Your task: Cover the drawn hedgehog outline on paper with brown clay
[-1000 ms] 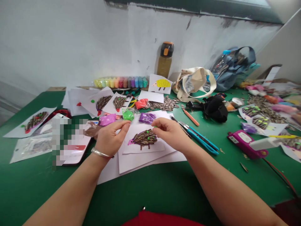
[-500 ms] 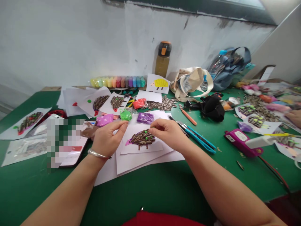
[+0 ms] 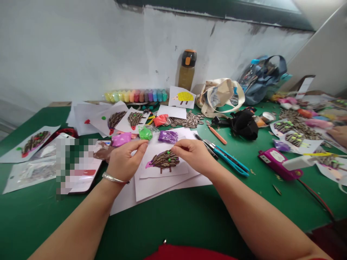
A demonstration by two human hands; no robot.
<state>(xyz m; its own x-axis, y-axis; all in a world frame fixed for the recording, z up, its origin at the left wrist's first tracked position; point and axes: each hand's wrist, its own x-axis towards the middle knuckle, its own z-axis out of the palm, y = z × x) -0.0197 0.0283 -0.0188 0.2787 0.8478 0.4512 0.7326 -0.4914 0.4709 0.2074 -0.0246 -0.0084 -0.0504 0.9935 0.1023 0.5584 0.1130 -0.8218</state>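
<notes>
My left hand, with a silver bangle at its wrist, is closed in a pinch just below a bag of green clay. Across from it, my right hand pinches thumb and fingertips together at the upper right edge of a hedgehog picture. Whatever either pinch holds is too small to make out. The hedgehog has sunflower-seed spines, green clay dots, a pink snout and brown legs on white paper. More white sheets lie beneath it. A bag of purple clay sits between and behind my hands.
Behind lie loose sunflower seeds, a red clay bag and a yellow hedgehog picture. Blue scissors and a purple power strip are rightward. A phone lies left. Another person's hand shows at far right.
The camera view has shifted slightly. Both hands stay pinched in nearly the same places over the hedgehog picture.
</notes>
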